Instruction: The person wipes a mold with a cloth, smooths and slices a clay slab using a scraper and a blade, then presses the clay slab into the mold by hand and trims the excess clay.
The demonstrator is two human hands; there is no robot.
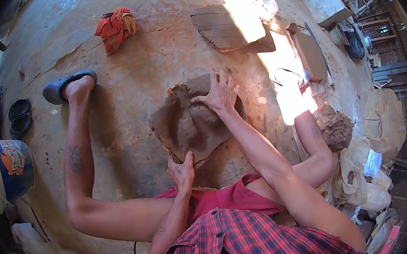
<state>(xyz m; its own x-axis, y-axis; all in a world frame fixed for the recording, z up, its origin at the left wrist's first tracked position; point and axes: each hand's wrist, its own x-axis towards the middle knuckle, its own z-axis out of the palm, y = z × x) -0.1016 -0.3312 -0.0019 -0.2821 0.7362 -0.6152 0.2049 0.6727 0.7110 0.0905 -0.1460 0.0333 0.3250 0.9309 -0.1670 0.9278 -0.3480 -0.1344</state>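
A grey-brown clay slab [190,123] lies on the floor between my legs, with a hollow pressed into its middle and ragged edges on the left. My left hand [182,173] pinches its near edge, thumb on top and the other fingers mostly hidden beneath. On the far right part of the slab rests my right hand [218,93], its fingers stretched out and spread. Whatever lies under the slab is hidden, though a dark rounded edge shows at its right side.
A flat clay sheet [225,29] and a crumpled orange cloth [116,29] lie farther off. To the right are a clay lump [333,127], a rectangular block [309,55] and plastic bags [383,115]. A bucket [14,169] and dark sandals [19,118] stand left.
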